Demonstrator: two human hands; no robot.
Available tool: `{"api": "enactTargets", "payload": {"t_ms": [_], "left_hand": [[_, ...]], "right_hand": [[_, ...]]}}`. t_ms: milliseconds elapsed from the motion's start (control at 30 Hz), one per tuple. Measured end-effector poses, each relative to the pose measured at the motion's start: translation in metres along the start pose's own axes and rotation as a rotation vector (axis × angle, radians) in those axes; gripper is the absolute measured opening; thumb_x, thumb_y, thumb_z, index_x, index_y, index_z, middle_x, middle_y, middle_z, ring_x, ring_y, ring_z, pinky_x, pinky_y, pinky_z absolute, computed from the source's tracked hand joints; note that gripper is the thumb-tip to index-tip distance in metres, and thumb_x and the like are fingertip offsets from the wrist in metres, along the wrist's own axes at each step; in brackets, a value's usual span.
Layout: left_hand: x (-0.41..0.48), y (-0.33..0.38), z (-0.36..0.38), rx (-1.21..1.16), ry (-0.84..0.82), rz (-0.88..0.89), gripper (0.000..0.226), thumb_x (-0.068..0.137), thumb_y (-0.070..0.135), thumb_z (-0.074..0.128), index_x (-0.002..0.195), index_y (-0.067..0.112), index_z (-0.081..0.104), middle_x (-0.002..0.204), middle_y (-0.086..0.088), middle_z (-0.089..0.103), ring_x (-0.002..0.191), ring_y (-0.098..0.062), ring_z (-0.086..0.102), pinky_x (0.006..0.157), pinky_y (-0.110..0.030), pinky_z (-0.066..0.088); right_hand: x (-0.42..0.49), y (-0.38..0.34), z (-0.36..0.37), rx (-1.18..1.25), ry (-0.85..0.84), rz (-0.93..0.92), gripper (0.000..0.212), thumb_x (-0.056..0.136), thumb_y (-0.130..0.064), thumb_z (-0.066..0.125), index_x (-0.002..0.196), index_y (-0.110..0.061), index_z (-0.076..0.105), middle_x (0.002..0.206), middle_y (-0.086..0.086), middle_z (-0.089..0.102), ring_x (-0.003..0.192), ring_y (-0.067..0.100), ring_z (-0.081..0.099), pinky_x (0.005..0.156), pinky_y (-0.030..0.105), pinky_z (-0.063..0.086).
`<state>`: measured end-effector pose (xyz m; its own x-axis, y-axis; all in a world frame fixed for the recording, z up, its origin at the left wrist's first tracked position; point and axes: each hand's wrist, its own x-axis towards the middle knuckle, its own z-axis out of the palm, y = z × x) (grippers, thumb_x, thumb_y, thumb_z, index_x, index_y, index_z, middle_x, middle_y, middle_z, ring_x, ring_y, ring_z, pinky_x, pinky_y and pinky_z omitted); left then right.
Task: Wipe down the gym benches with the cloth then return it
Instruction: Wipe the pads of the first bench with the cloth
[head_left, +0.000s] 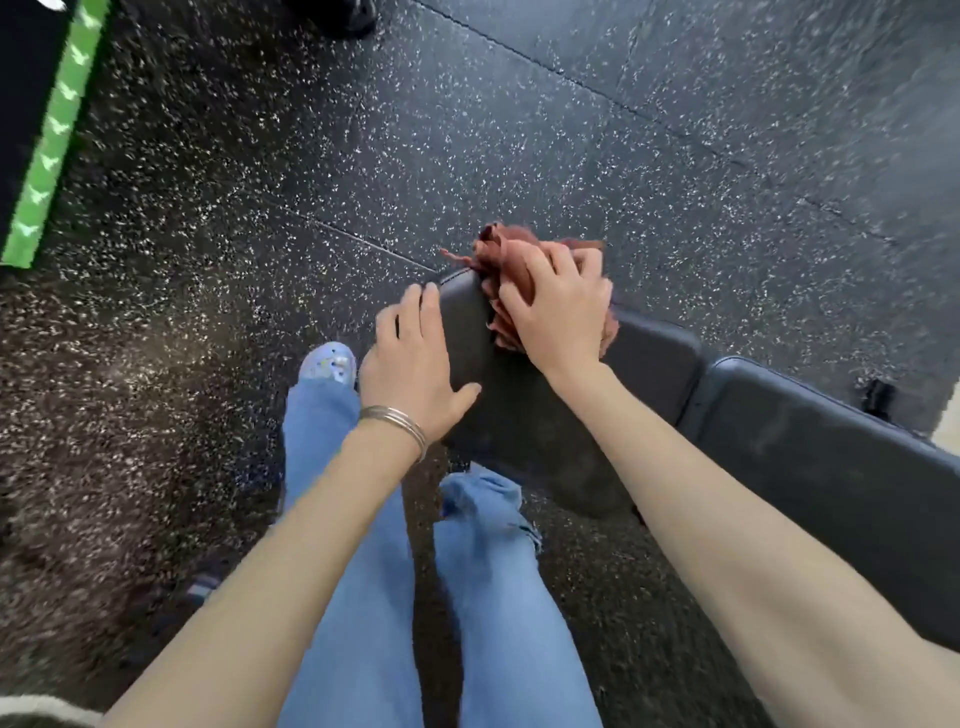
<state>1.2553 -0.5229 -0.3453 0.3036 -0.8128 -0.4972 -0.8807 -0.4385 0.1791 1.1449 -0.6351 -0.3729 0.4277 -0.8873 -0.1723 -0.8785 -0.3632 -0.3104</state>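
A black padded gym bench (524, 415) runs from the middle of the view toward the lower right, in two pads with a gap between them. A crumpled rust-brown cloth (501, 260) lies on the far end of the nearer pad. My right hand (561, 312) presses down on the cloth, fingers spread over it. At the pad's left edge my left hand (415, 364) lies flat, wearing metal bangles at the wrist and holding nothing.
Dark speckled rubber floor (363, 156) surrounds the bench. My legs in blue jeans (363, 519) and a light shoe (330, 364) stand left of the bench. A green strip (57, 130) borders a black surface at the upper left. A dark shoe (348, 15) shows at the top edge.
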Motion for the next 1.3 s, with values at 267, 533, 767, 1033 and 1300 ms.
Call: {"api": "enactTargets", "payload": {"t_ms": [267, 533, 767, 1033, 1300], "left_hand": [[-0.027, 0.005, 0.004, -0.147, -0.010, -0.188, 0.108, 0.071, 0.045, 0.075, 0.146, 0.008, 0.007, 0.151, -0.007, 0.015, 0.131, -0.030, 0.027, 0.085, -0.045, 0.048], [-0.032, 0.008, 0.013, -0.168, 0.039, -0.200, 0.106, 0.074, 0.041, 0.073, 0.147, 0.006, 0.005, 0.153, -0.009, 0.014, 0.131, -0.028, 0.027, 0.090, -0.037, 0.047], [-0.049, -0.008, 0.016, -0.282, 0.031, -0.176, 0.093, 0.080, 0.031, 0.070, 0.145, 0.003, 0.010, 0.148, -0.012, 0.020, 0.134, -0.027, 0.026, 0.103, -0.033, 0.035], [-0.073, -0.020, 0.033, -0.395, 0.048, -0.094, 0.083, 0.082, 0.026, 0.067, 0.145, 0.005, 0.017, 0.150, -0.010, 0.022, 0.136, -0.026, 0.028, 0.107, -0.034, 0.032], [-0.078, -0.027, 0.030, -0.332, 0.074, -0.122, 0.069, 0.082, 0.010, 0.059, 0.142, 0.010, 0.026, 0.142, -0.009, 0.036, 0.123, -0.031, 0.041, 0.101, -0.043, 0.038]], "right_hand": [[-0.048, 0.072, -0.003, -0.063, 0.072, 0.016, 0.040, 0.083, -0.029, 0.061, 0.123, -0.024, 0.062, 0.129, 0.009, 0.055, 0.108, 0.039, 0.048, 0.083, 0.046, 0.043], [-0.037, 0.053, -0.006, -0.056, 0.044, 0.147, 0.039, 0.087, -0.031, 0.056, 0.126, -0.026, 0.055, 0.133, 0.005, 0.048, 0.113, 0.034, 0.038, 0.089, 0.043, 0.035], [-0.023, -0.063, 0.014, 0.036, 0.015, -0.210, 0.035, 0.084, -0.035, 0.057, 0.118, -0.027, 0.062, 0.127, -0.003, 0.055, 0.113, 0.031, 0.040, 0.077, 0.041, 0.038], [-0.116, 0.005, 0.015, -0.024, 0.012, -0.348, 0.039, 0.075, -0.019, 0.069, 0.114, -0.016, 0.067, 0.122, 0.017, 0.057, 0.107, 0.034, 0.038, 0.080, 0.050, 0.043], [-0.052, -0.048, 0.015, -0.122, 0.048, -0.274, 0.047, 0.080, -0.038, 0.058, 0.127, -0.037, 0.052, 0.140, 0.003, 0.042, 0.116, 0.035, 0.038, 0.081, 0.045, 0.037]]}}
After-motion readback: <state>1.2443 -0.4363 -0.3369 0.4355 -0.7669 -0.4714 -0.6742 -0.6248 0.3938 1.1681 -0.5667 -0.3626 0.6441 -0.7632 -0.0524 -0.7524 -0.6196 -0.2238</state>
